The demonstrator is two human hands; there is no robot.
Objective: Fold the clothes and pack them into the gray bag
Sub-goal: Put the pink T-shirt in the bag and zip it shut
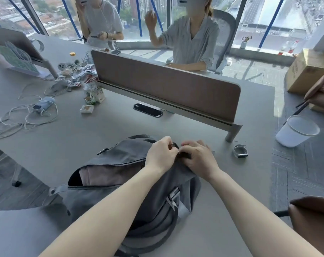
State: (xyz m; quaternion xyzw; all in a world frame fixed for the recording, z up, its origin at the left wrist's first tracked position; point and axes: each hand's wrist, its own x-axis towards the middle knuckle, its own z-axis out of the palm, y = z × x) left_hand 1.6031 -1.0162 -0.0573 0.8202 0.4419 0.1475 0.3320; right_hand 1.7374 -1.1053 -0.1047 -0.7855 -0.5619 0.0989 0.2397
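Gray bag [139, 186] lies on the table [83, 130] before the person, its opening gaping over pinkish clothes [102, 175]. Left hand [162, 154] pinches the zipper pull; right hand [199, 157] grips the bag's fabric beside it.

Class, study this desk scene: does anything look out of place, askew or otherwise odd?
Nothing is spilled or damaged. The gray bag still gapes at its left end, pinkish clothes showing inside, while the left hand and right hand pinch at its zipper end. Loose wrappers and tangled white cables clutter the far-left tabletop.
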